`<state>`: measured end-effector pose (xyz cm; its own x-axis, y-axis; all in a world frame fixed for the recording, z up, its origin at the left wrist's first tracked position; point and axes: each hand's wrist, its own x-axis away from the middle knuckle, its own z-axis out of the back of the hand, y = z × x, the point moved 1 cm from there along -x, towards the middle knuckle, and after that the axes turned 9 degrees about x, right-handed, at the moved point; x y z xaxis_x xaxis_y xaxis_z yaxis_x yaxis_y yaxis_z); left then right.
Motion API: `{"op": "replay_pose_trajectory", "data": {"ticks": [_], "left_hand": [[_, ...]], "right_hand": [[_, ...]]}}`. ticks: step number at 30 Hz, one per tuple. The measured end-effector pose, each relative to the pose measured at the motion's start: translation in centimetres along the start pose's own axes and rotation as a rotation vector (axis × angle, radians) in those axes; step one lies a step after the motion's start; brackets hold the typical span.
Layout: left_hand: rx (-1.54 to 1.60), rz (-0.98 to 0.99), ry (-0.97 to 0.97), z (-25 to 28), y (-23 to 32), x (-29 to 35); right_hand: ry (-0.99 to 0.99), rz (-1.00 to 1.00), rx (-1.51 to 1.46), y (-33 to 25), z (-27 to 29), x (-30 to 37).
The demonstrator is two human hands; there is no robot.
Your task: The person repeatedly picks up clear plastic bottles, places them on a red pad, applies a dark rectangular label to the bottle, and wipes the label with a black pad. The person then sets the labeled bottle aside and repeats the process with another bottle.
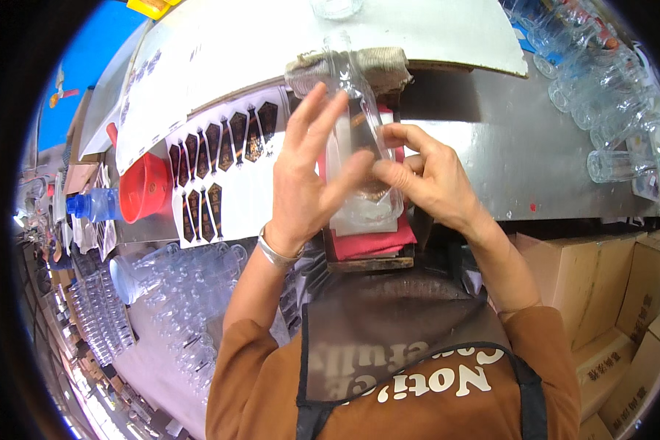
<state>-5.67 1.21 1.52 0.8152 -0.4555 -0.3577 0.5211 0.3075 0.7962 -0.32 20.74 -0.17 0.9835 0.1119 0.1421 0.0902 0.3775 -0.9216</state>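
A clear glass bottle (385, 209) lies on its back in front of me, its neck resting on a rolled greyish cloth (389, 64). A dark tie-shaped decal (363, 132) with gold marks shows on its body, partly behind my fingers. Over the bottle's left side my left hand (301, 183) is open, its fingers spread and somewhat blurred. My right hand (436, 176) grips the bottle's right side with bent thumb and forefinger. Beneath the bottle are white padding and a red cloth (374, 246) on a small wooden stand (370, 264).
To the left lies a white sheet (231, 165) of dark tie-shaped decals, beside a red tub (143, 189) and a blue-capped bottle (95, 204). Many clear glass bottles stand at lower left (191, 293) and upper right (594, 88). Cardboard boxes (587, 286) stand at right.
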Motion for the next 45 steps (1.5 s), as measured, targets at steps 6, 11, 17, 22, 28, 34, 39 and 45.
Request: {"op": "replay_pose_trajectory", "data": {"ticks": [6,11,17,22,28,34,39,45], "left_hand": [[0.764,0.473,-0.008,-0.9,1.2,3.3],[0.844,0.509,-0.007,-1.2,1.3,3.6],[0.857,0.489,-0.006,-1.6,1.1,3.9],[0.953,0.491,0.015,-1.2,0.3,4.1],[0.922,0.469,0.035,-1.6,0.4,4.1],[0.93,0.473,0.061,-1.8,0.0,4.2],[0.926,0.481,0.056,-1.8,0.0,4.1],[0.922,0.485,0.064,-1.7,0.0,4.1]], "right_hand": [[-0.027,-0.009,-0.226,1.0,-0.5,1.4],[0.017,0.027,-0.088,0.0,-0.5,1.5],[0.034,0.045,-0.044,0.3,-0.7,1.3],[0.094,0.04,-0.081,0.8,-0.9,1.3],[0.117,0.057,-0.032,0.5,-1.0,1.1],[0.037,0.001,-0.081,0.2,-0.8,1.2],[0.025,-0.007,-0.072,0.0,-0.7,1.2],[0.024,0.011,-0.058,0.0,-0.7,1.2]]}}
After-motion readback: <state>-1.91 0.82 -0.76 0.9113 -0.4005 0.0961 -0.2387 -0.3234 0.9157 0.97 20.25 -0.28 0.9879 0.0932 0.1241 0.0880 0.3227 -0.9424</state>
